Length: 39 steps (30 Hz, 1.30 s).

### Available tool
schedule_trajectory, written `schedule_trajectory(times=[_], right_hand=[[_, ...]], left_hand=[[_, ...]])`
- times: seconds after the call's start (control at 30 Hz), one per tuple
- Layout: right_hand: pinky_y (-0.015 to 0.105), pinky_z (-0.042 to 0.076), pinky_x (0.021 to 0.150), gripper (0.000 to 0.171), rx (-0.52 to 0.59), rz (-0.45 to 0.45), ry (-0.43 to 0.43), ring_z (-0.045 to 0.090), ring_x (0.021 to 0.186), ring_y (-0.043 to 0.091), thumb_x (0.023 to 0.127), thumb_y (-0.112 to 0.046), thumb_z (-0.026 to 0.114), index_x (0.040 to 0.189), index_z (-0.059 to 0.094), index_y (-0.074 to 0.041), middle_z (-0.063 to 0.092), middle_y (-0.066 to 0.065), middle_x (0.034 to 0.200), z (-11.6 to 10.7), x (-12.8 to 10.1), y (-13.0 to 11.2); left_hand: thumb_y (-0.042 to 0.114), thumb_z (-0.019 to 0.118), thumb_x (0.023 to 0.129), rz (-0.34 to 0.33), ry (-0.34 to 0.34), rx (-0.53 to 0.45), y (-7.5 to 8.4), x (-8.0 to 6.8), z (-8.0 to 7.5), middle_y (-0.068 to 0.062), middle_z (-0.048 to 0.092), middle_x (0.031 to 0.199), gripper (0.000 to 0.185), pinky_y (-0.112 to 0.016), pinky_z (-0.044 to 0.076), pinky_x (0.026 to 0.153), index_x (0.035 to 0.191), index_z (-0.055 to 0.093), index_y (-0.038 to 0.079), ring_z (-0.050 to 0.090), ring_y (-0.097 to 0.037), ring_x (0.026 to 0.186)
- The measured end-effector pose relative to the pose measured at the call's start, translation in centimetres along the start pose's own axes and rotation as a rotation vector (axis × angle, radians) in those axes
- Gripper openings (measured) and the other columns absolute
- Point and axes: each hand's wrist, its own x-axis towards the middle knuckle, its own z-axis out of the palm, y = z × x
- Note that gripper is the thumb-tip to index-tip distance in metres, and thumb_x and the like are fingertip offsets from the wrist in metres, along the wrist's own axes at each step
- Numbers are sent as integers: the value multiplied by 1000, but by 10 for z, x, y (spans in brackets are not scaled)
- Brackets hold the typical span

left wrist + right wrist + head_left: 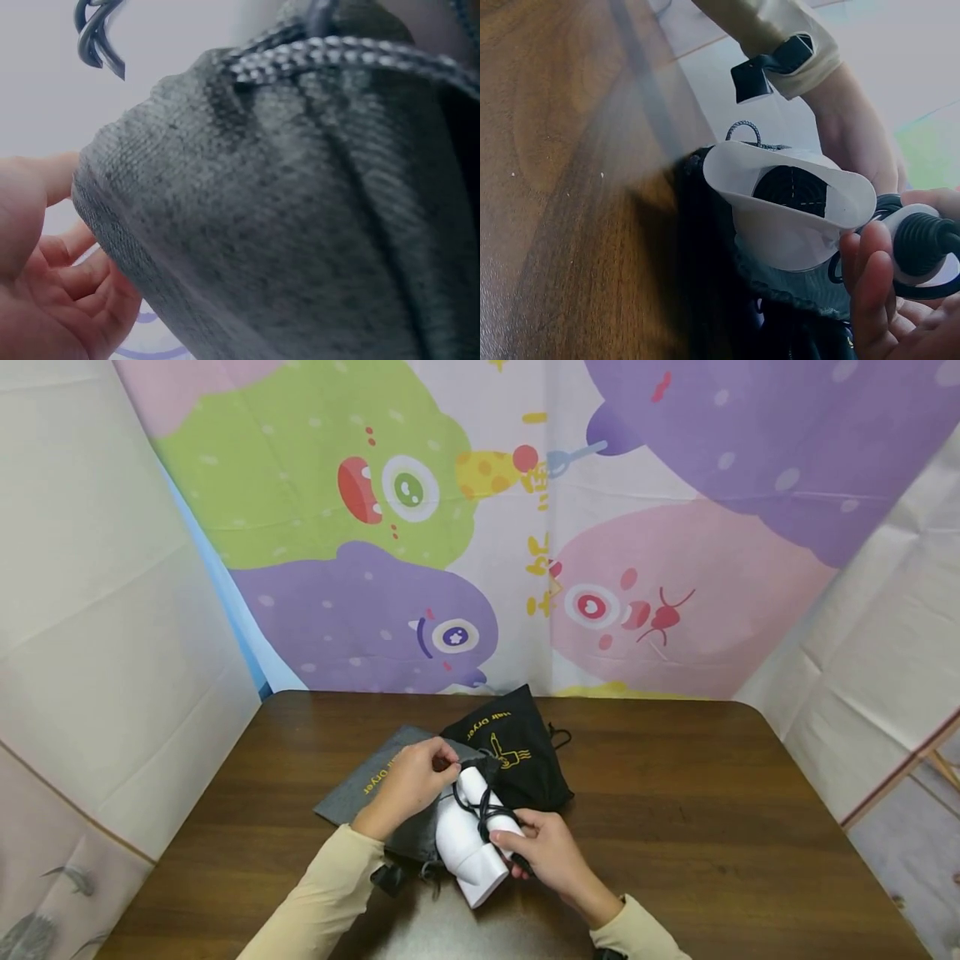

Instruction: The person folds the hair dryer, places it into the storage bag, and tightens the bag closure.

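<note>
A white hair dryer (459,835) lies partly over a grey drawstring bag (348,793) with yellow "Hair Dryer" lettering. Its black cord (486,810) is looped around the handle. My right hand (551,852) grips the dryer's handle near the cord end; the right wrist view shows the ribbed black cord sleeve (922,244) there and the flat white nozzle (735,176). With thumb and fingers, my left hand (412,781) pinches the edge of the grey bag by the dryer. Close up in the left wrist view, the grey fabric (247,202) and its braided drawstring (337,52) fill the frame.
Behind the dryer, a black drawstring bag (543,781) with a yellow dryer drawing lies on the brown wooden table (675,827). A cartoon-printed cloth (420,593) hangs at the table's far edge, with white panels (97,527) at the sides.
</note>
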Motion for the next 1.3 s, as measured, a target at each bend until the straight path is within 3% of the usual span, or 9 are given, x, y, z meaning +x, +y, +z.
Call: schedule_trajectory(times=[0.2,0.37,0.47,0.67,0.8,0.93,1.0,1.17,1.3], right_hand=[[20,42,44,35,-33,-15,-5,52,46,8,85,-15,73,112,64,6,58,0,61,2,1,1],[20,43,44,38,-83,-38,-23,52,47,9,84,-16,75,115,65,4,62,1,64,4,0,1],[19,44,45,40,-112,-57,-36,52,47,8,83,-16,76,116,65,4,65,3,67,4,1,1],[21,46,45,39,-238,-117,-75,53,46,6,82,-23,77,113,68,0,63,1,67,3,3,-1],[22,46,44,37,-293,-123,-84,53,45,7,82,-25,77,110,70,-2,61,-1,64,4,5,-2],[22,45,43,31,-173,-46,-63,52,43,7,83,-21,75,102,69,2,58,-3,59,7,9,-2],[22,44,43,29,-82,1,-32,52,43,7,84,-19,74,101,68,4,58,-3,57,9,11,-1],[22,43,43,28,42,68,40,53,44,7,87,-21,71,100,66,3,58,-2,56,10,15,2],[22,44,44,29,79,92,42,54,44,7,87,-21,70,99,65,4,59,-2,56,9,15,2]], left_hand=[[16,71,86,-37,-77,54,2,11,0,0,72,82,9,-33,52,70,92,70,10,65,-14,74],[20,72,87,-64,-97,77,1,19,0,0,73,81,9,-34,52,70,88,75,12,67,-16,74],[21,72,87,-85,-83,20,1,22,0,0,73,81,10,-32,51,68,88,75,12,65,-13,72],[20,74,85,-128,-77,-209,5,24,-5,-1,69,71,9,-26,45,59,87,77,11,55,-9,60],[19,74,86,-58,-86,-198,14,19,-9,-1,70,75,7,-26,47,62,87,77,13,59,-9,64],[18,74,85,93,-46,-95,22,10,-6,2,72,82,5,-23,49,67,85,77,14,62,-8,72],[18,74,85,135,-27,-63,24,4,-4,3,70,80,4,-22,48,66,85,76,14,60,-7,70],[19,74,86,147,19,-17,24,-12,0,5,66,77,5,-20,46,63,87,75,14,57,-5,67],[20,77,83,130,68,37,22,-26,3,7,64,76,8,-21,46,61,88,73,15,57,-6,66]])
